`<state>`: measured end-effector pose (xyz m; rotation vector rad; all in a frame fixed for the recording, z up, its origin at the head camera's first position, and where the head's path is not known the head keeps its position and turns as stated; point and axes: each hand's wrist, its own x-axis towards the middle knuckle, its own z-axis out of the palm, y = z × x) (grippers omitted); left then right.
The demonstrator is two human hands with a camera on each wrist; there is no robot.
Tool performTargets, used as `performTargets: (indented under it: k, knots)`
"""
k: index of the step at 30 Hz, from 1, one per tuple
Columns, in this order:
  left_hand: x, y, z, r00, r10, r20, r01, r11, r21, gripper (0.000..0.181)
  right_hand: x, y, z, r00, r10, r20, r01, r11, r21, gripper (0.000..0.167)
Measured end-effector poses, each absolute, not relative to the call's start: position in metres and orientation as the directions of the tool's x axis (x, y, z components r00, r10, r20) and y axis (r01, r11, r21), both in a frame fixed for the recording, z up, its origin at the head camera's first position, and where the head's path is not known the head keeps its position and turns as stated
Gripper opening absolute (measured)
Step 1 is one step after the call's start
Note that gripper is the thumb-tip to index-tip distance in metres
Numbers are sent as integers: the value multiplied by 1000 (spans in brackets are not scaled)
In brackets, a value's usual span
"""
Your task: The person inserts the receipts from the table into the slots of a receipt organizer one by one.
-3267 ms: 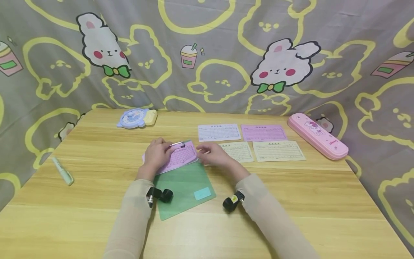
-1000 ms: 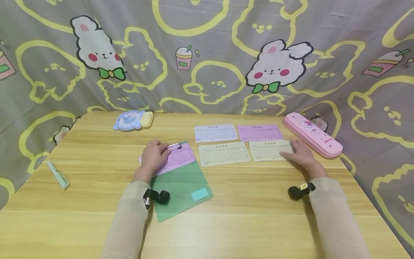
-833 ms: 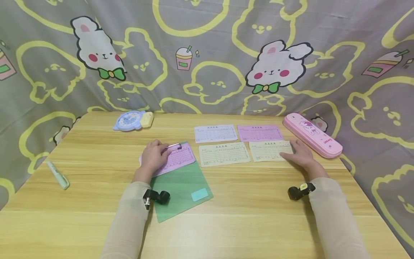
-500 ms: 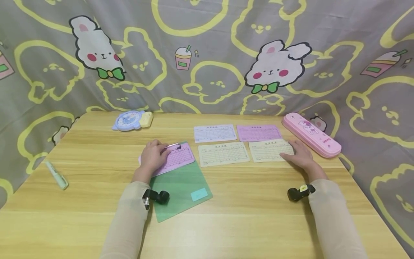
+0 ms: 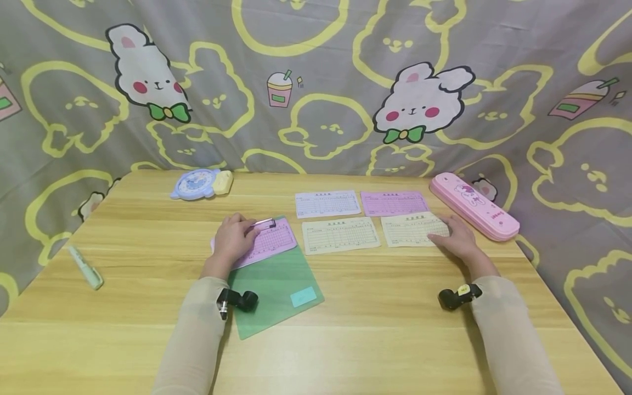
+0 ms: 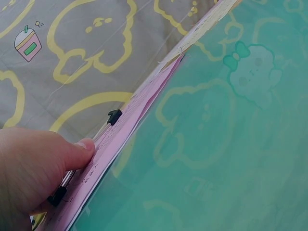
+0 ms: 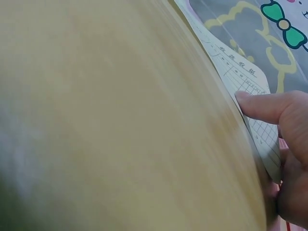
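Head view: I see a rectangular green plastic clipboard (image 5: 276, 282) and cream paper form (image 5: 410, 230) on the wooden desk (image 5: 380, 318). Left wrist: my left grip (image 6: 36, 168) clasps the black-ended metal clip (image 6: 114, 117). Right wrist: my right grip (image 7: 293, 130) pinches the form's edge.

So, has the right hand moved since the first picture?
Yes: the right hand went right, from beside the green clipboard to a cream slip near the pink pencil case.
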<state>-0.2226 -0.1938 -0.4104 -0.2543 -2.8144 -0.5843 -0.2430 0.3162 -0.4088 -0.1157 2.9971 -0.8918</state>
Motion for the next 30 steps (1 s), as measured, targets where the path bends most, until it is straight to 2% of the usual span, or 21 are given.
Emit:
performTargets:
  k: [9, 15, 22, 26, 30]
  knots:
    - [-223, -194, -411, -952, 114, 283, 220, 898, 381, 33, -239, 309, -402, -994, -74, 82, -105, 857, -504, 59]
    - [-223, -193, -411, -954, 110, 278, 217, 896, 389, 34, -235, 305, -395, -997, -47, 60, -69, 886, -459, 60]
    - [-222, -194, -411, -954, 104, 282, 213, 894, 393, 34, -235, 303, -390, -991, -105, 88, -134, 876, -463, 66]
    - [-222, -193, -411, -956, 103, 274, 210, 894, 395, 35, -235, 306, -391, -988, -107, 115, -151, 853, -499, 59]
    - [-223, -194, -411, -958, 101, 267, 205, 895, 397, 35, -232, 311, -393, -991, -37, 125, -105, 792, -601, 45]
